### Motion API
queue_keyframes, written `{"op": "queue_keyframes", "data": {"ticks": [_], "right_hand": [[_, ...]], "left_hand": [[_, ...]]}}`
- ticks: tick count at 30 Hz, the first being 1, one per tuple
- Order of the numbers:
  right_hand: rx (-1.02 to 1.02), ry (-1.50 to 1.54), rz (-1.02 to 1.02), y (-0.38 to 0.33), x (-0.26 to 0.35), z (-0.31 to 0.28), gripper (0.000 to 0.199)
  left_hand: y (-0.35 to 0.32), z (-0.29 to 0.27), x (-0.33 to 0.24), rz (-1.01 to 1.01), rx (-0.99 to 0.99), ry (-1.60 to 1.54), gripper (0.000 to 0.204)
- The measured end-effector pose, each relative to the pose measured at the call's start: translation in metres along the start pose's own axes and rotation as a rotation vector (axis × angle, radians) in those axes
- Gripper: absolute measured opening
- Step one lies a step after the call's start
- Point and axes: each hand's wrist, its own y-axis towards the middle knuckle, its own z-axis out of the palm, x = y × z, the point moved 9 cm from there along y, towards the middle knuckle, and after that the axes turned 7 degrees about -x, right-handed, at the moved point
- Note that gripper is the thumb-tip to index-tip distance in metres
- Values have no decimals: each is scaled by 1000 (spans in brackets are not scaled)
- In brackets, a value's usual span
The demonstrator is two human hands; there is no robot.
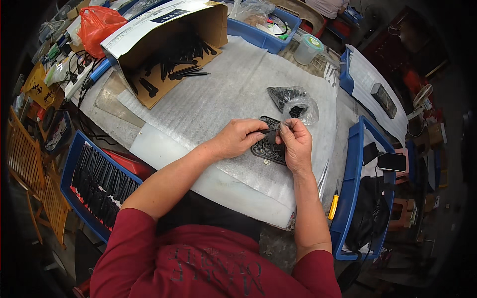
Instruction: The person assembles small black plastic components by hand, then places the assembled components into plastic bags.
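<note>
Fingers: both my left hand [242, 137] and right hand [296, 140] pinch one small black part [272, 135] between the fingertips, over the foam sheet [218, 99].
Part: held just above a flat pile of black pieces [268, 149].
Done so far: blue bin [74, 154] at my left holds rows of black sticks.
Left: far cardboard box [169, 44] has loose sticks; clear bags [300, 107] nearby hold more black bits.
</note>
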Motion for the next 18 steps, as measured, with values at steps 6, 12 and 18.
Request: {"op": "queue_keyframes", "data": {"ticks": [6,12,18], "right_hand": [[-7,-8,9,0,-3,1,8],[-17,13,13,0,-3,2,9],[-29,37,-16,-2,-2,3,9]], "left_hand": [[0,0,-1,19,-11,-15,19],[0,0,1,22,-27,-28,18],[0,1,3,-21,-11,-48,17]]}}
